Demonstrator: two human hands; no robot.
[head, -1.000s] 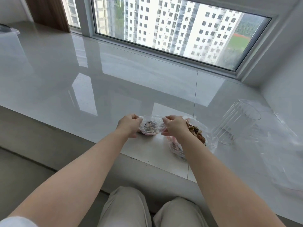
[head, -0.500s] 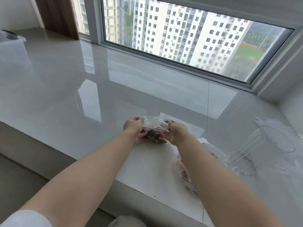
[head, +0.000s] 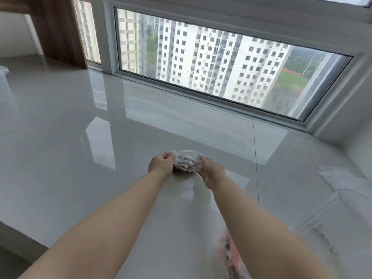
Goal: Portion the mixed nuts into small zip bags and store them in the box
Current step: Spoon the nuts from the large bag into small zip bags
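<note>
- Two things sit only partly in view: a larger bag of mixed nuts with a pinkish tint is mostly hidden behind the right forearm at the lower edge, and a clear plastic container at the far right is hard to trace against the glossy white sill.
- At the left edge, a translucent item is cut off and cannot be identified.
- Between the hands, a small zip bag of clear plastic holds a dark, mixed clump of nuts; single pieces are too small to tell apart.
- It is held just above the sill, in front of the window.
- Curled round the bag's left side, the left hand grips it.
- At the bag's right edge, the right hand pinches it with bent fingers.
</note>
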